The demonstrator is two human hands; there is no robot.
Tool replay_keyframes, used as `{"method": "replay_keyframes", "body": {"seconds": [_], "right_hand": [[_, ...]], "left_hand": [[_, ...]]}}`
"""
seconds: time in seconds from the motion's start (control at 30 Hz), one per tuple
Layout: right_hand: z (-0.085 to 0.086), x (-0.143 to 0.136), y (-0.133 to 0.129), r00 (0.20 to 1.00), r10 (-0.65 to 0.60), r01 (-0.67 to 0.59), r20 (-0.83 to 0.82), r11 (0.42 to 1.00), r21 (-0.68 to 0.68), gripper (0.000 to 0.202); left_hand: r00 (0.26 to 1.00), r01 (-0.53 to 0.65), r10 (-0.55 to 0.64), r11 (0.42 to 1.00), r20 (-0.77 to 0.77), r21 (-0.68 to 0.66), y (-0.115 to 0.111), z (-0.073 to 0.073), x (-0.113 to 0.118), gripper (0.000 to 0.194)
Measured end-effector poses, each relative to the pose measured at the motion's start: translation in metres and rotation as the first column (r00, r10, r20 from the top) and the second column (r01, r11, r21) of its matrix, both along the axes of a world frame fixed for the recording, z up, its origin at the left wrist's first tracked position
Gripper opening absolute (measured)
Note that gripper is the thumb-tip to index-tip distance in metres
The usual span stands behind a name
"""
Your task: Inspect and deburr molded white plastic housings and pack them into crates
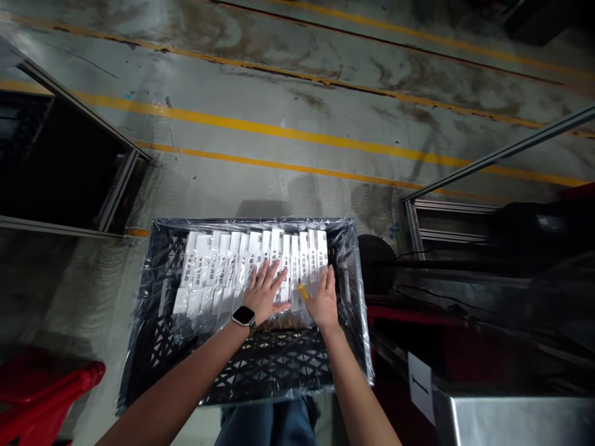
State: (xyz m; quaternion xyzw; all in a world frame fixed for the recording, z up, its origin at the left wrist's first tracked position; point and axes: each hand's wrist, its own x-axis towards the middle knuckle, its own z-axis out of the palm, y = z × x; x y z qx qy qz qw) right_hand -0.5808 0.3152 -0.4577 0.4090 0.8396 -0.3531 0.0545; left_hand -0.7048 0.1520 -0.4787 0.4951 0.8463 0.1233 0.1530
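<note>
A black plastic crate (pixel 251 390) lined with clear plastic film stands before me. Inside it, a row of flat white parts (pixel 204 263) with small square cut-outs is packed side by side toward the far wall. My left hand (pixel 264 296) lies with fingers spread on the middle of the row; a watch (pixel 243 316) is on that wrist. At the row's right end, my right hand (pixel 324 303) rests with its fingers stretched out against the last parts. Something yellow (pixel 304 292) is at its thumb, perhaps a finger cover. Clear film (pixel 199 322) bunches along the parts' near edge.
Metal frame rails (pixel 502 155) rise at the right, with another frame (pixel 83 102) at the left. A red plastic object (pixel 51 396) is at lower left. A metal box (pixel 520 421) sits at lower right. Yellow lines (pixel 279 131) cross the grey floor ahead.
</note>
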Motion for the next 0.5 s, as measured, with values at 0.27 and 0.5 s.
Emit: {"method": "replay_keyframes", "body": {"seconds": [0.27,0.5], "right_hand": [[0.066,0.089,-0.068,0.986,0.062,-0.075,-0.157,0.994,-0.079,0.037],[0.146,0.240,-0.141,0.981,-0.166,0.124,-0.099,0.935,-0.332,0.032]], "left_hand": [[0.975,0.086,-0.081,0.996,0.206,-0.014,-0.001,0.066,0.072,0.075],[0.849,0.330,-0.197,0.922,0.491,-0.202,-0.057,0.155,0.164,0.056]]}}
